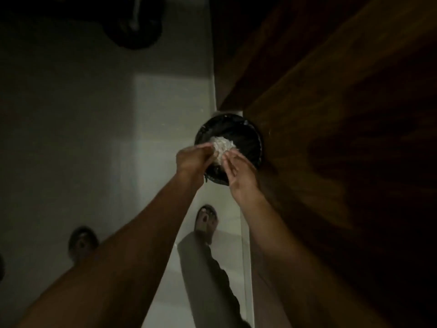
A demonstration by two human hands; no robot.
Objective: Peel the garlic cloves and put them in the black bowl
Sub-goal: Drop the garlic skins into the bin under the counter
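Garlic, seen as a pale papery clump (221, 147), was held over a round black plastic-lined bin (250, 138) on the white floor (94, 114), probably so loose skins would fall inside. It was pinched by left hand (192, 158) and right hand (238, 170); no black bowl was visible.

Pale, glossy tiled floor (94, 129), dimly lit, filling the left half of the view and bounded on the right by dark wooden panelling (343, 114). A round black bin lined with a dark bag (246, 136) stands on the floor just right of centre, touching the wood at its 3 o'clock side. Two sandalled feet rest on the floor, one (82, 242) at 8 o'clock and one (207, 218) at 6 o'clock, with a dark, indistinct object (137, 27) at 11 o'clock.
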